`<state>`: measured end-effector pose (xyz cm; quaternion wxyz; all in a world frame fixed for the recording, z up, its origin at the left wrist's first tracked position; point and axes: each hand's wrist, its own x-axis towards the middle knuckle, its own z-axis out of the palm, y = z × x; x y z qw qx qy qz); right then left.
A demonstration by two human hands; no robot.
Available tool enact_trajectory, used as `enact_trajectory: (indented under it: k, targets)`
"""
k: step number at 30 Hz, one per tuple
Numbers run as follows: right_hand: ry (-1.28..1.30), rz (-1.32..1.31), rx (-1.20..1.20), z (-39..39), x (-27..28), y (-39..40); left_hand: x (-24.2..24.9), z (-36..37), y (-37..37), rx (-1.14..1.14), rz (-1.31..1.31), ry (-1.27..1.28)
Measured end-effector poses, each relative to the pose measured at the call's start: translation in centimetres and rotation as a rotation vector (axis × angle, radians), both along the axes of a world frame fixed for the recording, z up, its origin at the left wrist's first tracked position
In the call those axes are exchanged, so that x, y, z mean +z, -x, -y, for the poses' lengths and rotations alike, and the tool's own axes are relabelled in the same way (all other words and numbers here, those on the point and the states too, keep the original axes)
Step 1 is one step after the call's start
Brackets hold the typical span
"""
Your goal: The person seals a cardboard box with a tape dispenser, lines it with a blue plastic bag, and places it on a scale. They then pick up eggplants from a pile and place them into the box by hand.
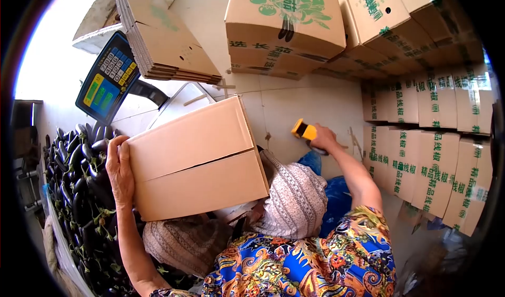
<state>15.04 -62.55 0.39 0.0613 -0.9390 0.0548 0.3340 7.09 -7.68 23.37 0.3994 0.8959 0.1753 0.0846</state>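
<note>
The right hand's (323,139) fingers were curled round a yellow hand tool (303,130), at two o'clock from the brown carton (194,144). The left hand's (121,165) fingers lay close together along the carton's nine-o'clock edge; whether they pinched it could not be told. Eggplants (79,192) were heaped beyond at nine, a scale display (108,79) stood at ten, folded cardboard (168,39) near twelve, printed boxes (434,160) at three.
</note>
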Motion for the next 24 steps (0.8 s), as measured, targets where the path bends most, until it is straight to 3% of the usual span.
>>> enact_trajectory:
  k: [2, 3, 4, 7, 12, 15, 18, 21, 24]
  targets:
    - [-0.303, 0.035, -0.280, 2.5, 1.1, -0.4, 0.2, 0.1, -0.1, 0.004, 0.000, 0.015]
    - [-0.544, 0.049, -0.384, 1.7, 5.0, -0.5, 0.2, -0.1, -0.1, -0.007, 0.009, -0.014]
    - [-0.690, 0.173, -0.351, 1.9, 5.8, -0.6, 0.6, 0.4, -0.2, 0.004, 0.028, -0.015]
    - [-1.064, 0.339, -0.290, -4.1, 16.2, -1.7, 0.4, -0.2, 0.0, -0.017, 0.042, -0.020]
    - [-1.409, 0.333, -0.190, -11.8, 26.3, -1.7, -0.3, -1.0, 0.2, -0.073, 0.120, -0.068]
    - [-1.395, 0.331, 0.019, -17.7, 32.0, -0.6, -0.1, -1.2, 0.3, -0.062, 0.111, -0.036]
    - [-1.217, 0.256, 0.305, -23.1, 36.2, -0.7, -0.9, -1.8, 0.5, -0.077, 0.151, -0.071]
    - [-1.085, 0.397, 0.658, -27.0, 32.5, -1.0, -0.3, -1.7, 0.9, -0.112, 0.161, -0.074]
    - [-1.025, 0.408, 0.762, -28.8, 32.1, -1.0, -1.1, -1.8, 1.0, -0.064, 0.142, -0.034]
